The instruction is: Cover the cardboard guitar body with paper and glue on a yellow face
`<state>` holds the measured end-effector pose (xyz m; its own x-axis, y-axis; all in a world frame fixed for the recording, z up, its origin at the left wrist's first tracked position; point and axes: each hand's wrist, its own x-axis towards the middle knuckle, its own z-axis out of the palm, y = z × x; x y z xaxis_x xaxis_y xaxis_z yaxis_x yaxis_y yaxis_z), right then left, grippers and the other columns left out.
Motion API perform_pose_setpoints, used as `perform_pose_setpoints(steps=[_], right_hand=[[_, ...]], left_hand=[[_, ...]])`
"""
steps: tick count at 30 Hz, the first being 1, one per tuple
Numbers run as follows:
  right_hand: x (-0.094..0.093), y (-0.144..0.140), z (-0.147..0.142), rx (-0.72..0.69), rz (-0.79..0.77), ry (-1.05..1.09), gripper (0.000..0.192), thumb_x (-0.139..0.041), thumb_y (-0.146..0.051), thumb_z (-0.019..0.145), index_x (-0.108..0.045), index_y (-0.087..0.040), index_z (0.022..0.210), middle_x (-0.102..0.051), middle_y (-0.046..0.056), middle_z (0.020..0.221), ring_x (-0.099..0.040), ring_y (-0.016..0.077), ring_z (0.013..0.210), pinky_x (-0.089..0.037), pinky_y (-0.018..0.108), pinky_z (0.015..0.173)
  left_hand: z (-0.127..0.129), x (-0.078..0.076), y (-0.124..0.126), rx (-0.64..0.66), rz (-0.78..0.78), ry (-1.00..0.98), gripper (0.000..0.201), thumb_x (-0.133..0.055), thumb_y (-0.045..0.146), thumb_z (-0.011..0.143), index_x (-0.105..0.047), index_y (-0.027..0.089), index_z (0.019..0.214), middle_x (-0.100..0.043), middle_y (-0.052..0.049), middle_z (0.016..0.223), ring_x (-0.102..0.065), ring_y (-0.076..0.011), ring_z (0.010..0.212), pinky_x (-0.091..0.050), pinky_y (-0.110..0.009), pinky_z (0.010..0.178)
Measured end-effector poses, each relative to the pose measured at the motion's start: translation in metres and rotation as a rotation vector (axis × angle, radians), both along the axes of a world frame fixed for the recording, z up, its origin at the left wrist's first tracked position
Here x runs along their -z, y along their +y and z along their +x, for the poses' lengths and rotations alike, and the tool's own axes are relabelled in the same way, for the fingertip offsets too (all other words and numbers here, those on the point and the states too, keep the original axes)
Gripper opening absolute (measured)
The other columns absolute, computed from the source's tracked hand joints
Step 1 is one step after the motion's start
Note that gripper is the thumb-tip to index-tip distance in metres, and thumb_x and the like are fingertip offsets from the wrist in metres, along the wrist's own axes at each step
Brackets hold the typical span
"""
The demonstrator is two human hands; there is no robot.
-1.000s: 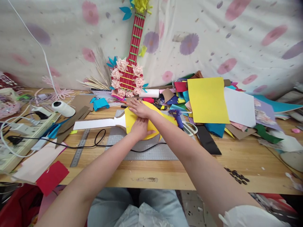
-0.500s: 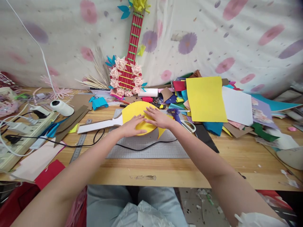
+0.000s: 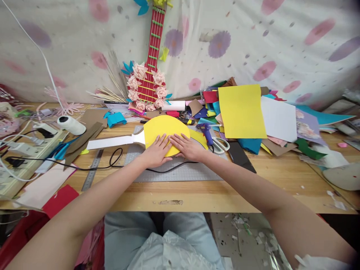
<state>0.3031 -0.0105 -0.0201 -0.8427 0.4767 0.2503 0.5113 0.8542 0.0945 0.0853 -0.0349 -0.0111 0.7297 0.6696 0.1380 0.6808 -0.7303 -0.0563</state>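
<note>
Both palms lie flat on a yellow-faced round body (image 3: 165, 127) of a guitar-shaped cutout, whose long white neck (image 3: 111, 142) points left. My left hand (image 3: 156, 150) presses the lower middle of the yellow face, fingers stretched out. Beside it, my right hand (image 3: 185, 147) rests on the lower right edge, fingers also extended, its fingertips close to those of the left. Under the cutout is a grey cutting mat (image 3: 180, 176). A curved yellow offcut (image 3: 199, 138) sticks out by the right side of the body.
A purple glue gun (image 3: 206, 133) and white-handled scissors (image 3: 220, 145) lie right of the cutout. A black cord (image 3: 171, 169) crosses the mat. Behind stands a red paper guitar (image 3: 152, 71) with pink flowers. Yellow sheet (image 3: 242, 112), steel ruler (image 3: 92, 170) and power strip (image 3: 33, 161) are around.
My hands have slid toward the near edge of the yellow body, exposing more of its face. The view has shifted slightly, so the scene sits a bit higher and further left.
</note>
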Motion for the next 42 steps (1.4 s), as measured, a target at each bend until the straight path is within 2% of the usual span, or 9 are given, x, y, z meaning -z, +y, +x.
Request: perform_pose_setpoints(steps=[11,18,25,29,32,34,37,40,42], right_hand=[[0.009,-0.004,0.000,0.027,-0.007,0.037,0.069,-0.037,-0.047,0.090,-0.020,-0.007,0.144,-0.024,0.016,0.147,-0.017,0.0251,0.138,-0.018,0.046,0.112],[0.011,-0.005,-0.002,0.042,0.032,0.035,0.068,-0.038,-0.046,0.090,-0.025,-0.003,0.141,-0.026,0.018,0.146,-0.019,0.0261,0.137,-0.017,0.043,0.112],[0.017,-0.002,-0.001,0.033,0.021,0.062,0.067,-0.034,-0.046,0.091,-0.018,-0.007,0.144,-0.025,0.016,0.147,-0.016,0.0248,0.138,-0.018,0.046,0.112],[0.012,-0.005,0.002,0.020,-0.061,0.079,0.075,-0.036,-0.053,0.088,-0.014,-0.009,0.145,-0.021,0.015,0.149,-0.014,0.0243,0.139,-0.016,0.045,0.112],[0.002,-0.010,0.004,0.034,-0.151,0.110,0.089,-0.041,-0.065,0.080,-0.014,-0.012,0.145,-0.012,0.015,0.151,-0.011,0.0255,0.139,-0.018,0.044,0.112],[-0.004,-0.010,0.003,0.109,-0.192,0.168,0.087,-0.039,-0.065,0.080,-0.014,-0.013,0.145,-0.007,0.014,0.152,-0.012,0.0244,0.139,-0.022,0.040,0.110],[-0.005,-0.002,-0.004,0.312,-0.160,0.339,0.074,-0.034,-0.057,0.087,-0.021,-0.012,0.144,-0.013,0.013,0.151,-0.012,0.0230,0.139,-0.022,0.040,0.111],[0.003,0.014,-0.011,0.612,-0.155,0.681,0.065,-0.038,-0.051,0.087,-0.034,-0.011,0.137,-0.028,0.016,0.146,-0.020,0.0257,0.137,-0.023,0.045,0.110],[0.011,0.023,-0.015,0.809,-0.284,0.996,0.061,-0.044,-0.049,0.084,-0.041,-0.011,0.132,-0.041,0.018,0.138,-0.035,0.0272,0.130,-0.032,0.047,0.104]], left_hand=[[0.003,-0.002,-0.005,-0.019,0.008,0.032,0.068,-0.035,0.049,0.088,-0.030,0.006,0.139,-0.023,-0.019,0.148,-0.006,-0.0295,0.139,-0.010,-0.048,0.112],[0.003,0.000,-0.005,-0.032,0.046,0.066,0.067,-0.032,0.050,0.088,-0.030,0.006,0.139,-0.023,-0.018,0.148,-0.006,-0.0302,0.139,-0.010,-0.048,0.112],[0.003,0.003,-0.004,-0.030,0.054,0.047,0.068,-0.031,0.051,0.088,-0.030,0.006,0.139,-0.023,-0.017,0.148,-0.006,-0.0302,0.139,-0.009,-0.047,0.112],[0.003,-0.005,-0.008,-0.039,-0.026,0.023,0.076,-0.033,0.057,0.085,-0.023,0.009,0.142,-0.018,-0.015,0.150,-0.005,-0.0286,0.139,-0.008,-0.046,0.113],[0.004,-0.011,-0.010,-0.065,-0.086,-0.020,0.066,-0.024,0.053,0.089,-0.027,0.013,0.142,-0.021,-0.010,0.150,-0.003,-0.0251,0.140,-0.009,-0.044,0.113],[0.005,-0.010,-0.009,-0.083,-0.073,-0.055,0.058,-0.020,0.047,0.092,-0.035,0.015,0.138,-0.026,-0.007,0.149,-0.002,-0.0236,0.140,-0.010,-0.043,0.114],[0.005,-0.004,-0.008,-0.098,-0.013,-0.081,0.055,-0.026,0.046,0.091,-0.041,0.016,0.135,-0.030,-0.008,0.147,-0.007,-0.0243,0.139,-0.011,-0.043,0.113],[0.004,0.003,-0.009,-0.094,0.047,-0.096,0.055,-0.031,0.047,0.090,-0.040,0.017,0.135,-0.030,-0.008,0.147,-0.013,-0.0238,0.139,-0.013,-0.043,0.113],[0.003,0.006,-0.011,-0.074,0.087,-0.099,0.054,-0.033,0.046,0.090,-0.041,0.017,0.134,-0.030,-0.009,0.147,-0.014,-0.0231,0.139,-0.013,-0.043,0.114]])
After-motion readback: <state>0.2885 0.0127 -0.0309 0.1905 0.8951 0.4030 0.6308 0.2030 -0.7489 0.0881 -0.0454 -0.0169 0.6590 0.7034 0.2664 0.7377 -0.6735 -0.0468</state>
